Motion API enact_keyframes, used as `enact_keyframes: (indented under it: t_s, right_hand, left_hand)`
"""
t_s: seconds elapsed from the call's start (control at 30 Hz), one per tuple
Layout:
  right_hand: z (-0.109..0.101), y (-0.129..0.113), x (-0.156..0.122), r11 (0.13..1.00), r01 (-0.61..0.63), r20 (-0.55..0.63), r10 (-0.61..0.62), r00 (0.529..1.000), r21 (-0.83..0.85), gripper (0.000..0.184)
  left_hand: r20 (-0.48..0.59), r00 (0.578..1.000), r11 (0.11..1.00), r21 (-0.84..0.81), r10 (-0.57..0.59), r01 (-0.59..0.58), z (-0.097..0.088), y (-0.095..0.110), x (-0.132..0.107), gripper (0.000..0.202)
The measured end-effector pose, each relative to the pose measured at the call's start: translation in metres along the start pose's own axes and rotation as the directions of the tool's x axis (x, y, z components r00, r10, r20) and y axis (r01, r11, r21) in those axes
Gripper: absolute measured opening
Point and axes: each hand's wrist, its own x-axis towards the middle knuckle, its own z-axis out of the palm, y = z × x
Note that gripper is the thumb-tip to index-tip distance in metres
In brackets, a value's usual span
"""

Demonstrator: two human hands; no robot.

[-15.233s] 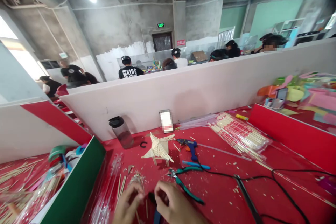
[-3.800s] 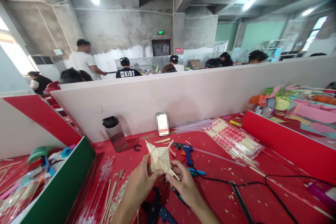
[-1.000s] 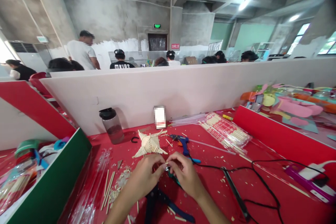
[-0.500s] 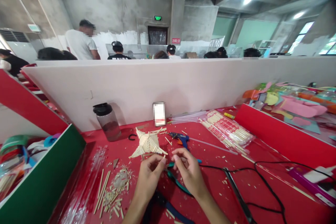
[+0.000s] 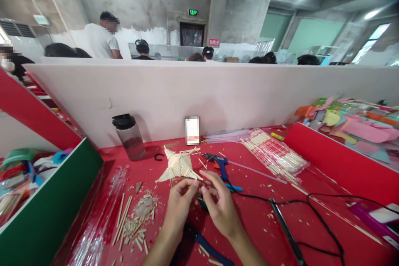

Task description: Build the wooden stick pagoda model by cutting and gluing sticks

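Observation:
My left hand (image 5: pixel 179 203) and my right hand (image 5: pixel 220 205) meet fingertip to fingertip low over the red table (image 5: pixel 255 224). Both pinch something small between them that I cannot make out. Just beyond the fingertips stands a star-shaped model of wooden sticks (image 5: pixel 178 166). Green-handled pliers (image 5: pixel 203 204) lie partly hidden under my hands. A blue-handled cutter (image 5: pixel 205 249) lies below my wrists.
A blue glue gun (image 5: pixel 220 162) with a black cable (image 5: pixel 280 224) lies to the right. Packets of sticks (image 5: pixel 274 156) lie further right, stick scraps (image 5: pixel 137 220) to the left. A dark bottle (image 5: pixel 129 137) and a white partition (image 5: pixel 199 95) stand behind. People work beyond it.
My hands have drawn closer together, fingertips now touching. The view has shifted slightly; the stick model stays on the table.

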Motion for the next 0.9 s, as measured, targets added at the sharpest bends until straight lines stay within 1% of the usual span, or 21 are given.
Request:
enact_keyframes:
  t_s: [0.23, 0.47, 0.7, 0.9]
  right_hand:
    - [0.0051, 0.0037, 0.0007, 1.000, -0.002, 0.013, 0.003, 1.000, -0.028, 0.034]
    - [0.0056, 0.0079, 0.0009, 1.000, -0.008, 0.009, 0.008, 1.000, -0.006, 0.031]
    - [0.0028, 0.0056, 0.0022, 1.000, -0.010, 0.017, 0.010, 1.000, -0.024, 0.028]
    - [0.0032, 0.0051, 0.0039, 0.999, -0.052, 0.022, 0.052, 0.998, -0.001, 0.029]
  left_hand:
    - [0.020, 1.000, 1.000, -0.015, 0.002, -0.001, -0.0015, -0.0023, 0.0027, 0.038]
    - [-0.011, 1.000, 1.000, -0.026, 0.010, -0.010, 0.0014, -0.0007, 0.0006, 0.036]
    - [0.000, 0.995, 0.994, 0.027, 0.103, -0.103, 0.0020, 0.0010, 0.0034, 0.040]
    - [0.001, 0.998, 0.998, -0.009, 0.055, -0.055, 0.0019, 0.0018, 0.0017, 0.041]
